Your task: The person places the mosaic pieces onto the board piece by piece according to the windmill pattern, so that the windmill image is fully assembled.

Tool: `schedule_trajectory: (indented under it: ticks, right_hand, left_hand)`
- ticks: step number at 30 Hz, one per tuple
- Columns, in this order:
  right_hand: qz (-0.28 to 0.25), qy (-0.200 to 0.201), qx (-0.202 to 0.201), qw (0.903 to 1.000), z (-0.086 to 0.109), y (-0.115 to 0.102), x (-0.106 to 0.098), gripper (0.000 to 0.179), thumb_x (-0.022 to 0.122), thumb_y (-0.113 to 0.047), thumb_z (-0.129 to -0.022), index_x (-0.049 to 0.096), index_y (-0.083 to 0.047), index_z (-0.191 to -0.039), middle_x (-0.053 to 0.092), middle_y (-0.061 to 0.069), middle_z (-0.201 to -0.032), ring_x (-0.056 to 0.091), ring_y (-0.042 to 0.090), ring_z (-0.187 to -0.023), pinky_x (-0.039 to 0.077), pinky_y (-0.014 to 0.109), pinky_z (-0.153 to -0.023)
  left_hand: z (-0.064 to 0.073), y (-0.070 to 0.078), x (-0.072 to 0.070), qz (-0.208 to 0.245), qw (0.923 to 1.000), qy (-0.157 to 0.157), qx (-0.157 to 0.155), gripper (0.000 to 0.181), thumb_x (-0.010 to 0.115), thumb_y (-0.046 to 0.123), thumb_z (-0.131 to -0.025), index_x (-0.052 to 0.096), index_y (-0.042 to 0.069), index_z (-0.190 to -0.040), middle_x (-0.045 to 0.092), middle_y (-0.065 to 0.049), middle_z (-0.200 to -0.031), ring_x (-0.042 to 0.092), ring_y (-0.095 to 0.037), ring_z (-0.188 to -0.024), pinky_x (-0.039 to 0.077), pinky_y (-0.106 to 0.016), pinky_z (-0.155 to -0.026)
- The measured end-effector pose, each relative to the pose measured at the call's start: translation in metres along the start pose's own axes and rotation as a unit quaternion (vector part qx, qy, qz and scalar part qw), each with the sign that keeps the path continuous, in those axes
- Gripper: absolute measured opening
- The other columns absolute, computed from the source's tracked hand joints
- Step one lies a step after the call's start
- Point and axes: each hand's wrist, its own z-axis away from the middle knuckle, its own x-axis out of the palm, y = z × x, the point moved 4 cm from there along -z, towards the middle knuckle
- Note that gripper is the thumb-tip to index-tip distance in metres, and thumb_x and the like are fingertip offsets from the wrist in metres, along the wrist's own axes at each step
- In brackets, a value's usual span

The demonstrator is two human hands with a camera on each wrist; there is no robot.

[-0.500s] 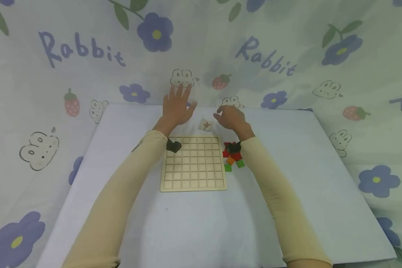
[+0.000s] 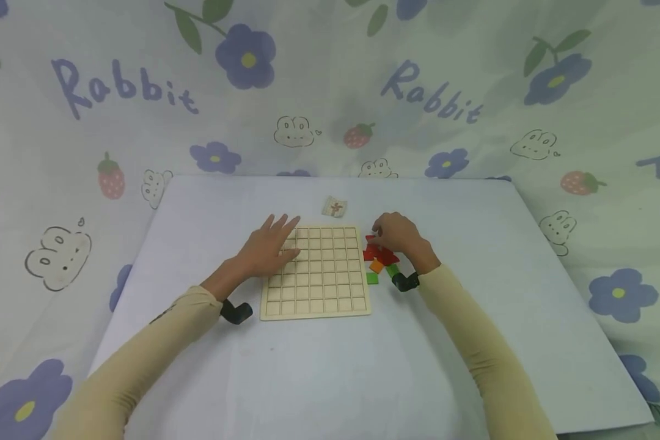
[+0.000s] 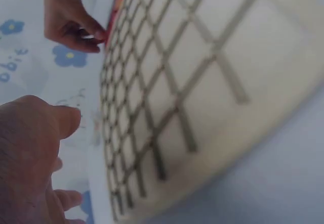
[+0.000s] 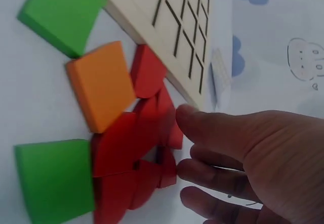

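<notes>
My left hand (image 2: 263,252), its fingers spread, reaches over the left side of a pale wooden grid board (image 2: 324,272). In the left wrist view its thumb and fingers show with nothing between them. To the right of the board, my right hand (image 2: 401,235) is at the far end of a small pile of red pieces (image 4: 119,140), some with rounded edges. Its thumb and fingertips come right up to the nearest reds, thumb and fingers apart. An orange square block (image 4: 104,87) and two green square blocks, one nearer (image 4: 55,181) and one by the board (image 4: 63,14), lie around the reds.
A small printed packet (image 2: 335,207) lies on the white table (image 2: 500,305) beyond the board. Black straps or mounts (image 2: 236,311) stick out at the wrists. A patterned cloth backdrop (image 2: 330,79) rises behind the table's far edge.
Both hands have drawn back from the far side of the table. The left came down and left over the board, the right down and slightly right to the red pieces.
</notes>
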Motion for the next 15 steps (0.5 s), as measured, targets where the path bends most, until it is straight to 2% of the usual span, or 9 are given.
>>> schedule_trajectory:
  ticks: [3, 8, 12, 15]
  right_hand:
    - [-0.024, 0.013, -0.008, 0.9996, 0.003, 0.001, 0.006, 0.034, 0.075, -0.025, -0.088, 0.072, -0.003, -0.114, 0.070, 0.009, -0.099, 0.062, 0.024, -0.086, 0.056, 0.038, -0.079]
    - [-0.057, 0.024, -0.008, 0.9980, 0.004, 0.008, 0.015, 0.025, 0.070, -0.023, -0.091, 0.073, -0.004, -0.108, 0.070, 0.008, -0.101, 0.062, 0.024, -0.091, 0.054, 0.040, -0.085]
    - [-0.080, 0.036, -0.008, 0.9961, 0.005, 0.012, 0.019, 0.023, 0.069, -0.024, -0.092, 0.070, -0.005, -0.104, 0.068, 0.008, -0.097, 0.061, 0.025, -0.089, 0.054, 0.040, -0.083]
    - [-0.086, 0.044, -0.018, 0.9952, 0.006, 0.013, 0.021, 0.027, 0.070, -0.024, -0.091, 0.069, -0.005, -0.109, 0.067, 0.010, -0.100, 0.061, 0.026, -0.091, 0.054, 0.041, -0.084]
  left_hand:
    - [0.020, -0.009, 0.009, -0.002, 1.0000, 0.001, 0.000, 0.075, 0.052, 0.044, -0.100, 0.016, 0.015, -0.159, 0.014, -0.021, -0.161, 0.005, -0.047, -0.145, 0.023, -0.068, -0.108]
    - [0.048, -0.019, 0.019, -0.009, 0.9995, 0.024, 0.018, 0.071, 0.053, 0.041, -0.100, 0.021, 0.014, -0.158, 0.013, -0.021, -0.161, 0.004, -0.045, -0.146, 0.020, -0.065, -0.111]
    - [0.064, -0.025, 0.028, 0.001, 0.9994, 0.026, 0.024, 0.070, 0.047, 0.045, -0.101, 0.021, 0.012, -0.158, 0.012, -0.022, -0.161, 0.004, -0.045, -0.146, 0.015, -0.065, -0.112]
    - [0.070, -0.027, 0.035, 0.009, 0.9994, 0.026, 0.022, 0.070, 0.042, 0.049, -0.102, 0.020, 0.013, -0.158, 0.010, -0.020, -0.162, 0.003, -0.043, -0.146, 0.010, -0.063, -0.114]
